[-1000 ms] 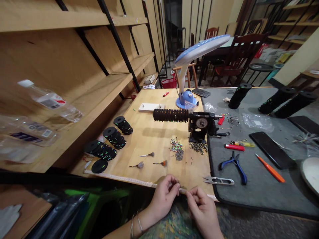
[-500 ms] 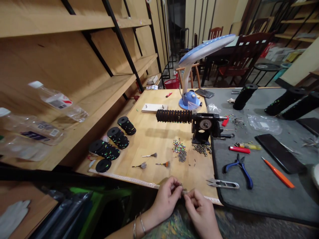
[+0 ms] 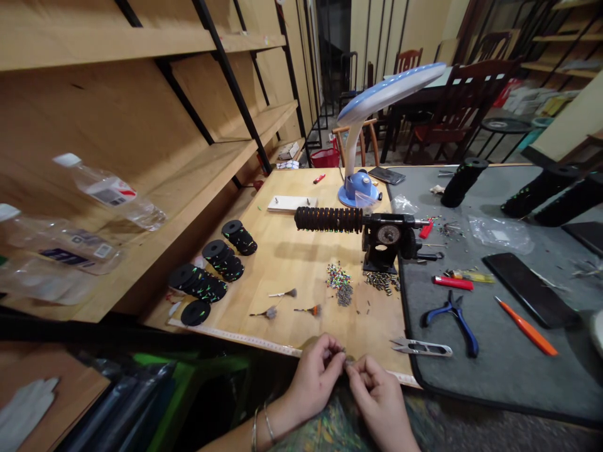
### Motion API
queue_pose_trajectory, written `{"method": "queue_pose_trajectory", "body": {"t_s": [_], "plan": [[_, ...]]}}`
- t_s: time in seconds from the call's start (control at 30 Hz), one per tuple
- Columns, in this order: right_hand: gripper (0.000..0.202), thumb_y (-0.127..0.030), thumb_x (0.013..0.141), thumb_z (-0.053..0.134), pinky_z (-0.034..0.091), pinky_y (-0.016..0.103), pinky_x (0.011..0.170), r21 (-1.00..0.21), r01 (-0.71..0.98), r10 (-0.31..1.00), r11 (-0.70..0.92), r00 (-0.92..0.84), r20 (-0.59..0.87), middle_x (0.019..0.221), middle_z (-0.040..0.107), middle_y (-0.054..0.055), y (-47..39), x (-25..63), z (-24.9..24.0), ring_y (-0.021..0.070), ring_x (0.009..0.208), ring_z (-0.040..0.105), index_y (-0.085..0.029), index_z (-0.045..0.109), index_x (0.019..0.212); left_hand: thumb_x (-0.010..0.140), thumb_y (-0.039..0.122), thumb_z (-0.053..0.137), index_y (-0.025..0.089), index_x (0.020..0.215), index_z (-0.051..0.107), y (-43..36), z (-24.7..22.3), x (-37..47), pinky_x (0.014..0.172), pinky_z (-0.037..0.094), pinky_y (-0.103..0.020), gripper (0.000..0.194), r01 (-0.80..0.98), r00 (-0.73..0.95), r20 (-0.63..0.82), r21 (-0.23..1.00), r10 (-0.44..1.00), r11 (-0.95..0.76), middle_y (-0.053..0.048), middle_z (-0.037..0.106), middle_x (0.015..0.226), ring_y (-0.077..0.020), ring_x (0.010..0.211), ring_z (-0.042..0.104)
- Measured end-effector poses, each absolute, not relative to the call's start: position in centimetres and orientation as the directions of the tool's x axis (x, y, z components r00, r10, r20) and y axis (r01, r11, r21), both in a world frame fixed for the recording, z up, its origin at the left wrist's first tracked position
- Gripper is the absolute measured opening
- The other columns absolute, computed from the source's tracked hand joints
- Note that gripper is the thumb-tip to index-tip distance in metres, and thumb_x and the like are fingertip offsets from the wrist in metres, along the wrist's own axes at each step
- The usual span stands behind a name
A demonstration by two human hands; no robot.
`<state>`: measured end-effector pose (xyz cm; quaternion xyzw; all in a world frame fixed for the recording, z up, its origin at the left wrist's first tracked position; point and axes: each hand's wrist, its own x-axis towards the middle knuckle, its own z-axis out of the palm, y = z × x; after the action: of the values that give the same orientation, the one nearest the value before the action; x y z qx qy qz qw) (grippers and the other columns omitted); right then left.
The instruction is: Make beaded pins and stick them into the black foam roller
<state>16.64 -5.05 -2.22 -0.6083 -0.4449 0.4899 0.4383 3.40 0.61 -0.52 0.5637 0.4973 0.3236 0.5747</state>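
My left hand [image 3: 316, 378] and my right hand [image 3: 378, 397] meet at the table's front edge. Both are closed, thumbs and fingertips pinched together around something tiny and dark between them, too small to make out. Just beyond them on the wood lie three small tufted pieces, one of them with an orange band [image 3: 309, 310]. A pile of coloured beads [image 3: 337, 275] sits farther back, touching a heap of small grey bits [image 3: 344, 296]. Small metal pieces [image 3: 380, 282] are scattered by the base of a black hand-cranked winder [image 3: 382, 242], whose shaft carries a ribbed black foam roll [image 3: 328, 220].
Thread snips [image 3: 423, 347], blue-handled pliers [image 3: 453, 320], a red lighter [image 3: 452, 283] and an orange pointed tool [image 3: 527, 328] lie to the right on a grey mat [image 3: 509, 383]. Several black foam spools [image 3: 200, 284] stand left. A blue lamp [image 3: 358, 188] rises behind.
Almost nothing differs. Both hands stay pinched together at the same spot, with only a very slight shift of the right fingertips toward the left hand.
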Motion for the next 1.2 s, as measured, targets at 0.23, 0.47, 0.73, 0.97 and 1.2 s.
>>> {"method": "queue_pose_trajectory", "body": {"t_s": [0.23,0.47,0.73,0.97,1.2], "plan": [[0.043,-0.059,0.083,0.052,0.025,0.021,0.04,-0.968,0.084,0.964,-0.235,0.148,-0.221,0.044,0.04,-0.008,-4.9,16.5,-1.9,0.009,0.038,0.036,-0.021,0.047,0.064,0.08,0.037,0.065,0.017,0.078,0.062,0.5,-0.5,3.3,0.069,0.045,-0.026,0.021,0.186,0.3,-0.203,0.971,0.932,0.152,-0.004,0.06,0.077,-0.0173,0.074,0.056],[0.042,-0.058,0.086,0.05,0.026,0.021,0.04,-0.967,0.083,0.962,-0.241,0.148,-0.227,0.043,0.043,-0.008,-4.8,16.6,-2.1,0.0092,0.037,0.038,-0.021,0.049,0.066,0.084,0.033,0.06,0.017,0.079,0.061,0.4,-0.6,3.2,0.069,0.044,-0.026,0.016,0.24,0.328,-0.166,0.967,0.93,0.088,-0.005,0.06,0.077,-0.0177,0.075,0.056],[0.041,-0.057,0.087,0.052,0.029,0.021,0.04,-0.973,0.066,0.962,-0.223,0.176,-0.208,0.043,0.048,-0.006,-4.8,16.8,-2.4,0.0103,0.037,0.042,-0.02,0.054,0.07,0.086,0.025,0.054,0.018,0.079,0.059,0.6,0.5,3.1,0.064,0.04,-0.026,0.011,0.379,0.397,-0.113,0.924,0.911,-0.05,-0.004,0.059,0.073,-0.0175,0.069,0.053],[0.04,-0.059,0.086,0.052,0.031,0.021,0.041,-0.974,0.086,0.963,-0.208,0.192,-0.189,0.043,0.048,-0.007,-4.7,17.1,-2.3,0.0111,0.037,0.043,-0.021,0.054,0.075,0.086,0.021,0.052,0.018,0.079,0.057,0.6,1.1,3.1,0.063,0.039,-0.026,0.009,0.43,0.442,-0.079,0.893,0.893,-0.134,-0.004,0.058,0.072,-0.0178,0.069,0.053],[0.041,-0.06,0.084,0.053,0.027,0.02,0.039,-0.968,-0.002,0.956,-0.25,0.155,-0.248,0.041,0.048,-0.008,-4.6,17.0,-2.6,0.01,0.036,0.04,-0.019,0.055,0.084,0.087,0.021,0.05,0.018,0.081,0.058,0.6,1.2,3.2,0.065,0.04,-0.027,0.01,0.468,0.467,-0.066,0.865,0.882,-0.183,-0.004,0.06,0.074,-0.0181,0.069,0.055]]}}
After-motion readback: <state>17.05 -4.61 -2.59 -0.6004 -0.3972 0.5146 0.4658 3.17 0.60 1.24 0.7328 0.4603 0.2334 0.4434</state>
